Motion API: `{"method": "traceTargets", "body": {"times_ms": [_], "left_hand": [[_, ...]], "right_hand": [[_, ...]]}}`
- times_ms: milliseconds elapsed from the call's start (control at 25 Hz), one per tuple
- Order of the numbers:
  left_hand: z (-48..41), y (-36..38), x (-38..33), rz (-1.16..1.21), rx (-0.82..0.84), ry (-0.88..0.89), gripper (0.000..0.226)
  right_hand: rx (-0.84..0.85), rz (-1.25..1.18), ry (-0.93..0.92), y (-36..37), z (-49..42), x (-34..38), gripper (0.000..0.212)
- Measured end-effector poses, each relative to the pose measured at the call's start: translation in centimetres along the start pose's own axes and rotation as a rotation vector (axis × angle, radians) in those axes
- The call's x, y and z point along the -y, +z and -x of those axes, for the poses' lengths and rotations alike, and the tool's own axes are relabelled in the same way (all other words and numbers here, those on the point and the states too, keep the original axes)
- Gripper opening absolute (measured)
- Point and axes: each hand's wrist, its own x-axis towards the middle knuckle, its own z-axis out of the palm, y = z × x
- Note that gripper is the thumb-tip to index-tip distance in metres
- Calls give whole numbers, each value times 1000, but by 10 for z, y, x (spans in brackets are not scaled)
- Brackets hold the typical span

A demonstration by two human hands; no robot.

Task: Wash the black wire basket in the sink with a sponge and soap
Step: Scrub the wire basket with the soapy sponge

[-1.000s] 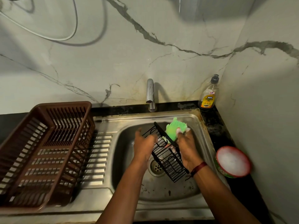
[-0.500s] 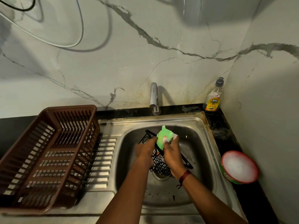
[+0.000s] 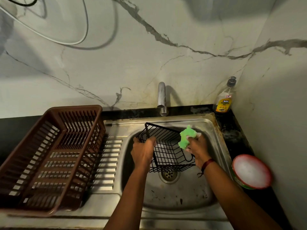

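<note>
The black wire basket (image 3: 167, 150) is held tilted above the steel sink (image 3: 214, 130), over the drain, with its open side facing me. My left hand (image 3: 143, 152) grips its left rim. My right hand (image 3: 196, 146) holds a green sponge (image 3: 185, 138) against the basket's right edge. A dish soap bottle (image 3: 224, 98) stands at the back right corner of the counter.
A tap (image 3: 162, 98) rises behind the sink. A brown plastic dish rack (image 3: 49, 155) sits on the drainboard at left. A round tub with white contents (image 3: 250, 171) stands on the dark counter at right, close to the side wall.
The basket was turned from edge-on to open side facing me and lifted. My right hand with the sponge moved right to the basket's right edge. My left hand shifted to the left rim.
</note>
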Motion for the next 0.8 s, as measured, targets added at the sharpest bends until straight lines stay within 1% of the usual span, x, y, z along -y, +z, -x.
{"method": "traceTargets", "body": {"times_ms": [40, 80, 160, 200, 280, 440, 560, 640, 680, 720, 800], "left_hand": [[2, -2, 0, 18, 25, -7, 99], [3, -2, 1, 25, 48, -21, 99], [7, -3, 0, 38, 95, -25, 101], [9, -3, 0, 54, 118, -25, 104], [8, -1, 1, 80, 164, 0, 114], [2, 2, 3, 88, 236, 41, 130], [-6, 3, 5, 90, 245, 49, 140], [-9, 4, 6, 82, 252, 48, 153], [-10, 5, 7, 86, 259, 45, 155], [-9, 6, 6, 93, 272, 38, 152], [-8, 8, 4, 101, 292, 19, 139]], "right_hand": [[-32, 35, 4, 4, -2, 1, 25], [-84, 127, -8, 8, -2, 3, 21], [-211, 406, -49, 11, 0, 2, 17], [-255, 502, -74, 11, 1, 1, 17], [-309, 582, -127, 11, -2, -2, 22], [-343, 533, -145, 20, -20, -2, 37], [-286, 386, -86, 28, -31, -1, 43], [-233, 331, -70, 29, -41, -4, 42], [-212, 326, -70, 29, -47, -7, 41], [-200, 324, -71, 30, -49, -8, 38], [-173, 334, -103, 33, -43, -2, 29]]}}
